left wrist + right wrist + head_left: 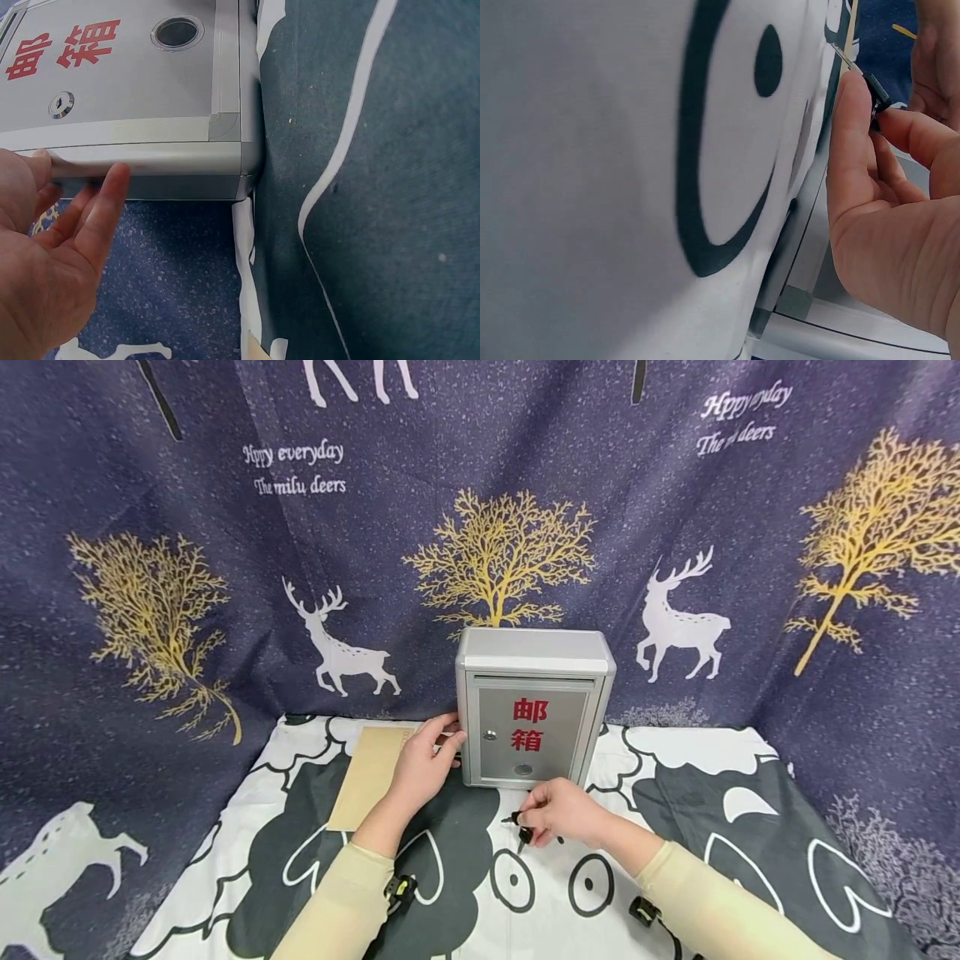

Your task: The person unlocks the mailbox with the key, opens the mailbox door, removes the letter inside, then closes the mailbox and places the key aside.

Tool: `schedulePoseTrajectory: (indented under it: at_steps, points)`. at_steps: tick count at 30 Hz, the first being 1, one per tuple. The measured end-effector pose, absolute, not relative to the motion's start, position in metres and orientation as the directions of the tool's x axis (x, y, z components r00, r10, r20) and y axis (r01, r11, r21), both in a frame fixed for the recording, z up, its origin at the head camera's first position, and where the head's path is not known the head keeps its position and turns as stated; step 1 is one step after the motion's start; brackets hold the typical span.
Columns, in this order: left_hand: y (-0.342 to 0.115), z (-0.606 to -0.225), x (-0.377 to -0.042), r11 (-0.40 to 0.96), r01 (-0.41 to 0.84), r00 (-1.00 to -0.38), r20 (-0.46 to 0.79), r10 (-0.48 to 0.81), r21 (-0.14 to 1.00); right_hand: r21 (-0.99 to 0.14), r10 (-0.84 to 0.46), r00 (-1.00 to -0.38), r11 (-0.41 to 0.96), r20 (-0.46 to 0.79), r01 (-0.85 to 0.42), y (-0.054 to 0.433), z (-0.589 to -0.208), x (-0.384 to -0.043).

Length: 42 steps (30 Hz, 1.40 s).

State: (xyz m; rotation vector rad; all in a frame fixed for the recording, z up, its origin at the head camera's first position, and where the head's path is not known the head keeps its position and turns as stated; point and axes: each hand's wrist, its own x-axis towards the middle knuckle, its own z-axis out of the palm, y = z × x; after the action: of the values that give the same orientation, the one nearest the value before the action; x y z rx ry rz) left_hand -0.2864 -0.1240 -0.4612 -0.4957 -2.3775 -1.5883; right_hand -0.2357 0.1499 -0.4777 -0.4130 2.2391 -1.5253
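Observation:
A silver-grey mailbox with red characters on its door stands upright against the back cloth. My left hand rests at its left side, and in the left wrist view the thumb and loosely extended fingers touch the edge of the box. A round keyhole lock sits on the door near that edge. In front of the box's bottom edge, my right hand pinches a black-headed key between thumb and fingers, its metal blade pointing left. Another key hangs down below it.
A flat tan envelope lies on the table left of the mailbox, beside my left hand. Black-and-white patterned cloth covers the table. Behind it hangs a dark blue cloth with deer and trees.

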Motion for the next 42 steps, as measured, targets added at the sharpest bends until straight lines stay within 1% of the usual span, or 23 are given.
schedulePoseTrajectory:
  at_steps: [10, 16, 26, 33, 37, 40, 42]
  points:
    - [-0.125, -0.461, -0.285, 0.348, 0.403, -0.915, 0.376, 0.145, 0.846, -0.921, -0.433, -0.878, 0.388, -0.203, 0.022, 0.153, -0.487, -0.235]
    - [-0.125, -0.461, -0.285, 0.347, 0.407, -0.913, 0.381, 0.144, 0.845, -0.901, -0.431, -0.876, 0.435, -0.215, 0.007, 0.156, -0.491, -0.237]
    - [-0.124, -0.462, -0.286, 0.348, 0.407, -0.913, 0.384, 0.137, 0.844, -0.864, -0.389, -0.888, 0.504, -0.244, 0.016, 0.158, -0.489, -0.236]
    - [-0.121, -0.462, -0.288, 0.335, 0.41, -0.912, 0.387, 0.134, 0.849, -0.863, -0.375, -0.893, 0.504, -0.249, 0.029, 0.163, -0.488, -0.234]
    - [-0.122, -0.462, -0.288, 0.341, 0.41, -0.912, 0.383, 0.145, 0.846, -0.829, -0.366, -0.901, 0.559, -0.232, -0.014, 0.172, -0.481, -0.232]
    - [-0.125, -0.461, -0.289, 0.353, 0.412, -0.911, 0.378, 0.165, 0.84, -0.788, -0.354, -0.916, 0.612, -0.19, -0.073, 0.183, -0.472, -0.232]
    - [-0.129, -0.461, -0.291, 0.373, 0.415, -0.91, 0.376, 0.177, 0.83, -0.774, -0.336, -0.927, 0.627, -0.165, -0.089, 0.191, -0.467, -0.232]
